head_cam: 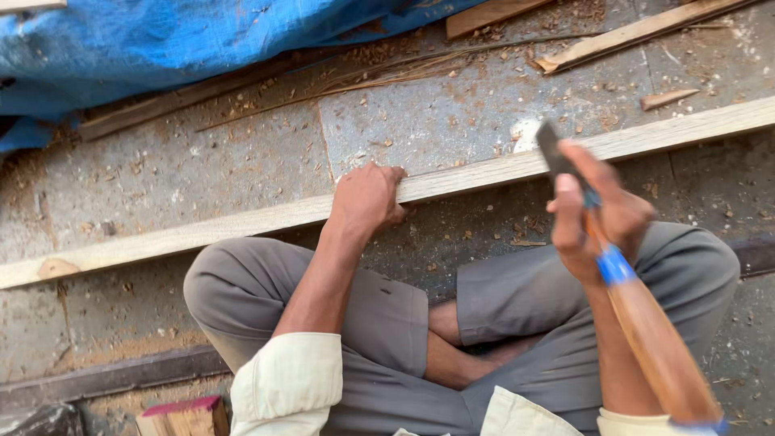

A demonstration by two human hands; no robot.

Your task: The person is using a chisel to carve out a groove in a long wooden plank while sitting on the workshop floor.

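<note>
Sawdust and wood chips litter the concrete floor [202,173], with a blue tarp [161,40] at upper left. Seated cross-legged, a person's left hand [367,198] clamps a long wooden strip [242,222] crossing mid-frame, its face seemingly uncut, while the right hand [601,214] grips a wooden-handled tool [646,331], possibly a hammer. No containers show.

You have one long pale wooden batten [484,173] lying across the floor in front of you. One wooden-handled tool with blue tape bands [622,282] is in view. One crumpled blue plastic tarpaulin [161,40] lies at the top. Three loose wooden offcut strips [638,32] rest beyond the batten. One small block with a pink top [186,413] sits near your knee.
</note>
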